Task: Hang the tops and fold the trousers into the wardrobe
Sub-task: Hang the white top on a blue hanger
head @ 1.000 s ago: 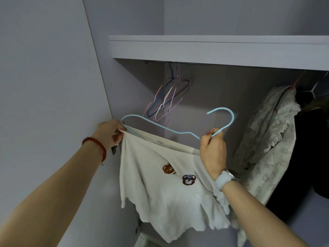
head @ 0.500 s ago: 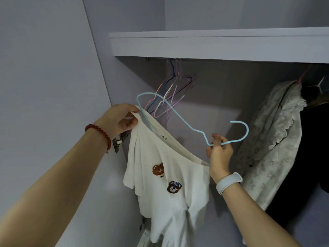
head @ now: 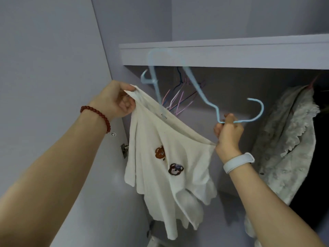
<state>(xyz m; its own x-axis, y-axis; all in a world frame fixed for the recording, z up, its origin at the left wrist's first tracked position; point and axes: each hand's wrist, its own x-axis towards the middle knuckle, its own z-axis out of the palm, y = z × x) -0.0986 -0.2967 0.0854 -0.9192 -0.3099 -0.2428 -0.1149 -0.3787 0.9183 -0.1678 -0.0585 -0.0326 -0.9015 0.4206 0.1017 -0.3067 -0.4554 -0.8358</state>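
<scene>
A white top (head: 160, 168) with two bear patches hangs in front of the open wardrobe. My left hand (head: 115, 100) grips its collar edge at the upper left. My right hand (head: 228, 132) pinches the neck of a light blue wire hanger (head: 201, 93) and also holds the collar's other end. The hanger is out of the top and tilted steeply, its far end blurred up against the shelf (head: 231, 54). Its hook points right.
Several empty pink, blue and purple hangers (head: 179, 102) hang on the rail under the shelf. A lacy pale garment (head: 288, 138) and a dark one (head: 320, 157) hang at the right. The wardrobe side panel (head: 53, 68) stands at the left, with a hinge (head: 124, 149).
The blue hanger's left end has swung up out of the top's collar toward the shelf. My left hand keeps hold of the collar; the right hand dropped a little.
</scene>
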